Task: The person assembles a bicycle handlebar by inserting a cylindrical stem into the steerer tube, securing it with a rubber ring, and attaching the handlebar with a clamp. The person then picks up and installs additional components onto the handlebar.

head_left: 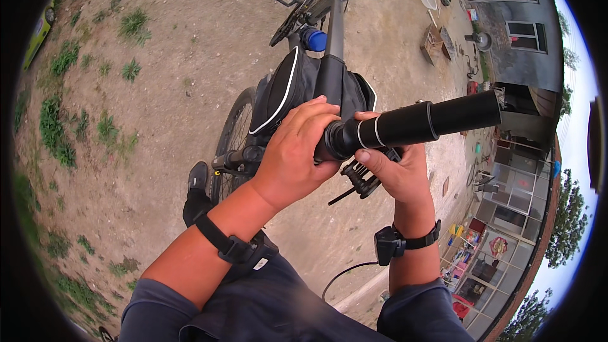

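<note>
As both hands curl, they seemingly grip tube.

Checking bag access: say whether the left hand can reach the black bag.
Probably yes: nothing visible blocks the black bag beyond the left hand, though that hand grips the black tube.

I hold a long black tube, round and stepped, lying crosswise before me, its free end to the right and tilted slightly toward the far side. A broad, dark collar at its left end sits against my left hand, partly hidden by it. Beside that, my right hand grips a section with thin pale rings. Farther right, a thick barrel ends in a lip, and a slimmer, smooth length juts beyond.
</note>
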The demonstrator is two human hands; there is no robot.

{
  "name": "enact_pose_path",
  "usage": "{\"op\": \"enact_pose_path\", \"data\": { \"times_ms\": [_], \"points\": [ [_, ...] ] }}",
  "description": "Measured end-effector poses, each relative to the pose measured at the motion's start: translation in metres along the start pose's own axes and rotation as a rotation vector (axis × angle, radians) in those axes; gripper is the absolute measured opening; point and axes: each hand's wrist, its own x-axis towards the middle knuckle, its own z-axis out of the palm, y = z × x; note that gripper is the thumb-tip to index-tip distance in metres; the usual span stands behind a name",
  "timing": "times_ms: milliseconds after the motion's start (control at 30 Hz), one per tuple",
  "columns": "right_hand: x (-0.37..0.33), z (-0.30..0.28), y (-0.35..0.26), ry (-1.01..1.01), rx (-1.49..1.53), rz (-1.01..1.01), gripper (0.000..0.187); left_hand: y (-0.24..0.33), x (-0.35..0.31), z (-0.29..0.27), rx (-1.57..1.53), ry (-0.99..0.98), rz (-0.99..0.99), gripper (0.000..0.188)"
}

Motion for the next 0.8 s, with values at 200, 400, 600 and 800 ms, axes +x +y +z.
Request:
{"op": "enact_pose_path", "data": {
  "times_ms": [200,400,600,800],
  "points": [
    [0.001,-0.014,-0.023,-0.04,-0.074,0.092,0.048,-0.001,-0.001,0.002,0.014,0.007,0.01,0.063],
    [0.002,-0.013,-0.022,-0.022,-0.162,0.006,0.049,-0.001,-0.001,0.004,0.026,0.001,0.016,0.063],
    [-0.004,-0.015,-0.024,0.014,-0.066,0.052,0.049,0.001,0.0,0.005,0.061,-0.009,0.018,0.062],
    [-0.005,-0.018,-0.024,-0.002,0.003,0.059,0.05,0.001,-0.002,0.006,0.06,-0.012,0.03,0.065]
  ]
}}
